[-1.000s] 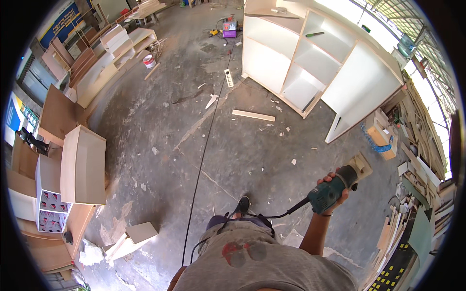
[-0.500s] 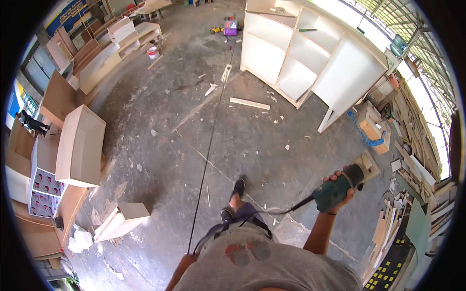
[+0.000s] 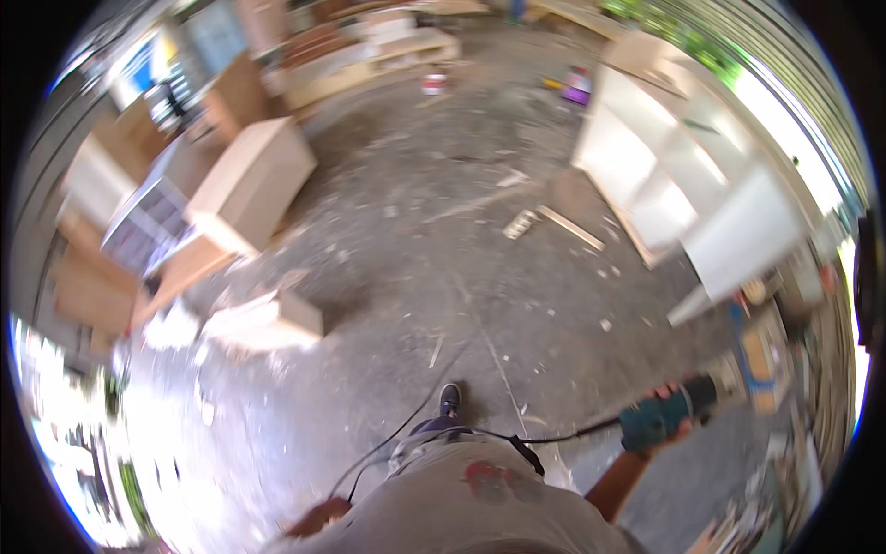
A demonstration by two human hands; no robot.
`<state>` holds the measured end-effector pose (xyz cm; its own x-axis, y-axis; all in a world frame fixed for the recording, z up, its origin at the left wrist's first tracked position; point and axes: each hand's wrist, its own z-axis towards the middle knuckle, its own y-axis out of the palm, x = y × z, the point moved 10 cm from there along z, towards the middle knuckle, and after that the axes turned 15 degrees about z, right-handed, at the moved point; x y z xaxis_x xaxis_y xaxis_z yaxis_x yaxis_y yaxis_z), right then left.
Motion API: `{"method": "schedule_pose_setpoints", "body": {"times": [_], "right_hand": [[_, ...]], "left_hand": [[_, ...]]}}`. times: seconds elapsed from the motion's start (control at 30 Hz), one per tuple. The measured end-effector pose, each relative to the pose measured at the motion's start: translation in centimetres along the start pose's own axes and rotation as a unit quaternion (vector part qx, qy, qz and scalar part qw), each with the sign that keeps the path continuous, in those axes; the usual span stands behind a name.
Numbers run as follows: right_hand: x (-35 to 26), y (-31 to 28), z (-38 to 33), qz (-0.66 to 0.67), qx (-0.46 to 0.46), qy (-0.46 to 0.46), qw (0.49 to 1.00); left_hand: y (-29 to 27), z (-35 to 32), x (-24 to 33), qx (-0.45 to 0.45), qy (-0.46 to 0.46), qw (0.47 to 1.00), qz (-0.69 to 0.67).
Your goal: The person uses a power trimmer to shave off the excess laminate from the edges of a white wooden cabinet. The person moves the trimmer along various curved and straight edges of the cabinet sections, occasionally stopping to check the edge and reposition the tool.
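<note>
My right hand (image 3: 662, 417) is wrapped round a green and black corded trim router (image 3: 666, 414), held out at my right side. The router's pale, squarish base (image 3: 729, 377) points outward, away from me. From its rear end a black power cord (image 3: 572, 434) crosses in front of my waist to the left. My left hand (image 3: 321, 513), low at my left side and blurred, is closed where the cord meets it; its separate fingers do not show clearly.
A white open cabinet (image 3: 646, 175) stands ahead right, with a wood strip (image 3: 570, 227) on the floor before it. On the left are a wooden box (image 3: 254, 180) and a smaller pale wooden piece (image 3: 268, 323). Timber offcuts (image 3: 752, 517) lie at the lower right.
The view has swung left, so cabinet and boxes appear farther right. The cord, straight ahead along the floor before, now bends toward my left hand. My right hand still holds the router.
</note>
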<state>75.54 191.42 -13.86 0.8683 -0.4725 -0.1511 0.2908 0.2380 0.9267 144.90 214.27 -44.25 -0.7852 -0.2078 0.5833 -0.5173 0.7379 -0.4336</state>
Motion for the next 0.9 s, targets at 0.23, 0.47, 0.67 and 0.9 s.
{"method": "schedule_pose_setpoints", "body": {"times": [0.23,0.47,0.67,0.9], "right_hand": [[-11.9,0.0,-7.1,-0.013,0.012,0.015,1.0],[-28.4,-2.9,-15.8,0.084,0.015,-0.074,0.994],[-35.3,-3.8,-14.4,0.03,0.057,-0.209,0.976],[-47.2,-5.4,-12.0,-0.011,0.115,-0.321,0.94]], "left_hand": [[-3.7,7.5,23.8,0.182,0.026,0.965,0.188],[-1.9,15.1,45.8,0.236,0.228,0.909,0.259],[5.0,23.7,49.7,0.075,0.228,0.911,0.334],[12.2,35.4,65.1,-0.071,0.227,0.888,0.393]]}}
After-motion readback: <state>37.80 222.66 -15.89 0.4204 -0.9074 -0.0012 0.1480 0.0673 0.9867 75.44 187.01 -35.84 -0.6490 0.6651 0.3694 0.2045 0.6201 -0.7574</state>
